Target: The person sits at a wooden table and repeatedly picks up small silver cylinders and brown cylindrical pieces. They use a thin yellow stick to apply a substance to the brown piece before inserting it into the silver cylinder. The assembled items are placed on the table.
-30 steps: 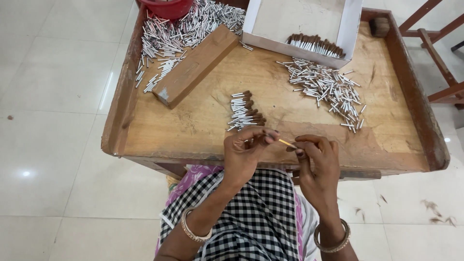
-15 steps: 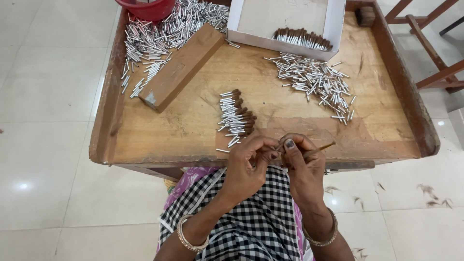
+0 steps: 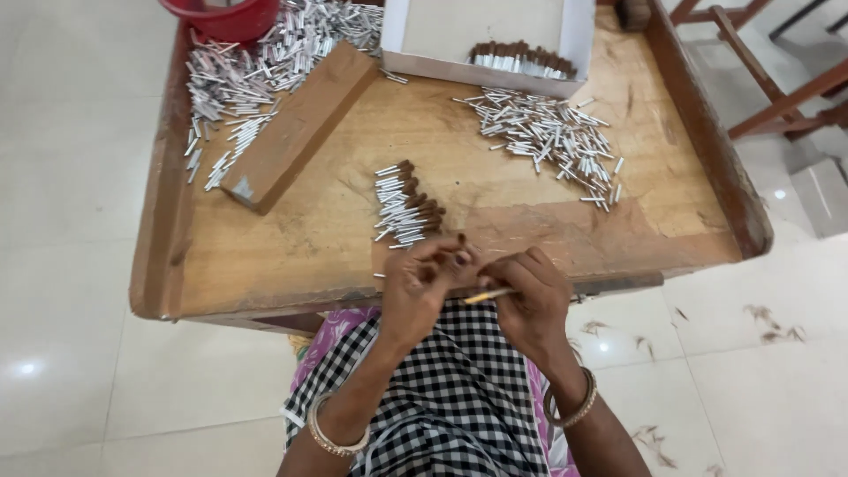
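Wooden tray (image 3: 265,265) closer, left hand (image 3: 424,283) and right hand (image 3: 530,296) (joined) lower

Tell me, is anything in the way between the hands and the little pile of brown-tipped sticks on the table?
Nothing visible is. The left hand and right hand, which grips a thin yellow stick, work at the table's near edge. The brown-tipped sticks lie just beyond, with only bare wood between.

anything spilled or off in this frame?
Brown shreds lie scattered on the white floor right of the tray. The loose sticks top left spread unevenly around the wooden block. Nothing looks damaged.
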